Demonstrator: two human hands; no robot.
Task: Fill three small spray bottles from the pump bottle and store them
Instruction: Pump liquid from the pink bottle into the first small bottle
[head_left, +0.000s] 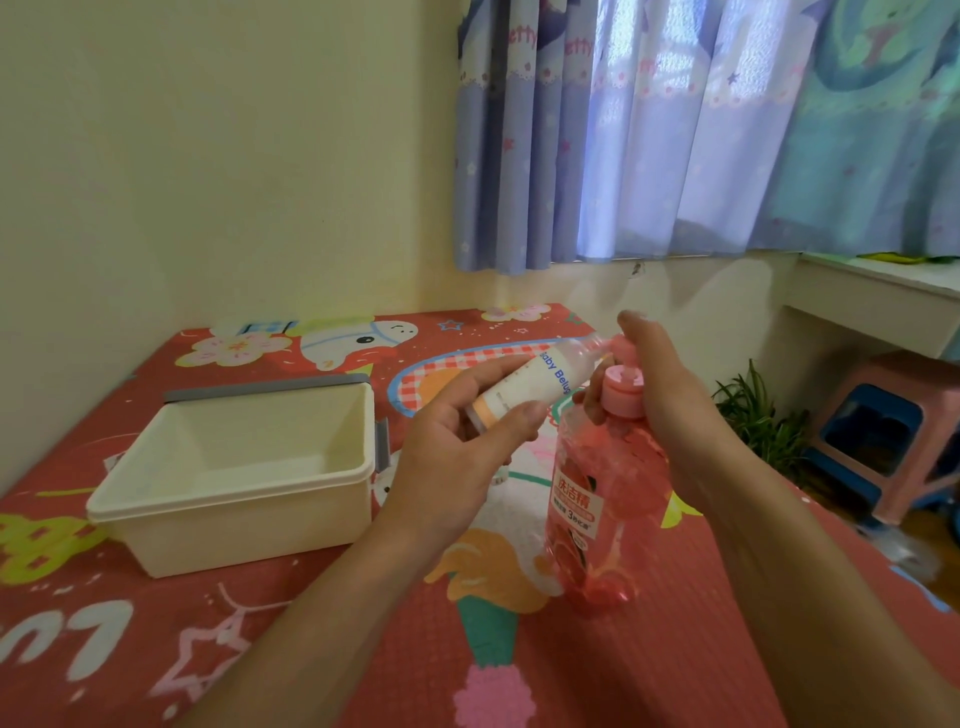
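My left hand (462, 441) grips a small spray bottle (530, 382) by its base end, tipped nearly flat, long axis running up and right so its open neck meets the spout of the pump bottle (605, 499). That pink bottle stands upright on the patterned mat (675, 649). My right hand (660, 395) is draped over the pump head, palm down, fingers curled round the far side. Spout and neck look touching, though I cannot tell if they are truly lined up. Cream storage box (234, 499) sits to the left, seemingly empty; no other small bottles in view.
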